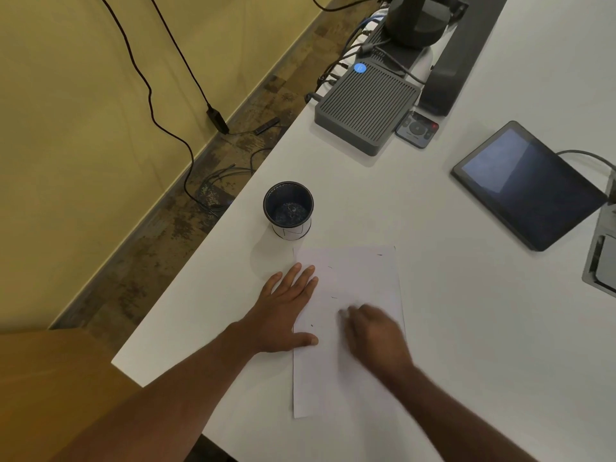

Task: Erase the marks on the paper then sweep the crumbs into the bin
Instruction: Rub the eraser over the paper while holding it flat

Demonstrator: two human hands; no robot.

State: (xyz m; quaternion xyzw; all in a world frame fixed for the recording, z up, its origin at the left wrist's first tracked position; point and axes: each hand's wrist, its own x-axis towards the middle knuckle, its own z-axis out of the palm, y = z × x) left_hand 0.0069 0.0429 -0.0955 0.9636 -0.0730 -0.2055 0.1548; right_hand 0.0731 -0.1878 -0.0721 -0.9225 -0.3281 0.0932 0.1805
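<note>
Left grip (286,308) flat, pinning thin paper (360,368).

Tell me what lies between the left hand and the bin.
Only bare white table separates the left hand from the bin in the head view; nothing sits there.

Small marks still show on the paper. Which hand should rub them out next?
Right. The right hand is already over the paper, blurred as if rubbing, beside a nearby mark. The left hand lies flat on the paper's left edge, pinning it; lifting it would likely let the sheet slide.
</note>
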